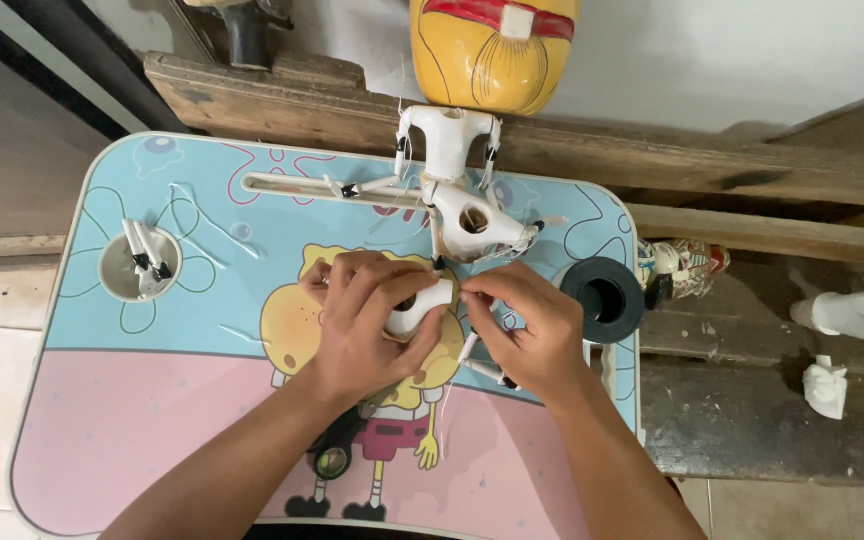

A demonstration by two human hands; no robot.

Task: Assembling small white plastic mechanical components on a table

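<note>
My left hand is wrapped around a small white puppet part with a dark hole in it, held over the middle of a small table. My right hand pinches at the right end of that part, fingertips touching it, with thin white string and a small white limb piece hanging under the palm. Just beyond the hands lies a white puppet body, made of a torso and a hollow hip piece tied with string. The table top is blue and pink with a yellow cartoon figure.
A round cup recess at the table's left holds small white pieces. A black tape roll stands at the right edge. A yellow painted mask, wooden beams, a painted figurine and white parts lie beyond and to the right.
</note>
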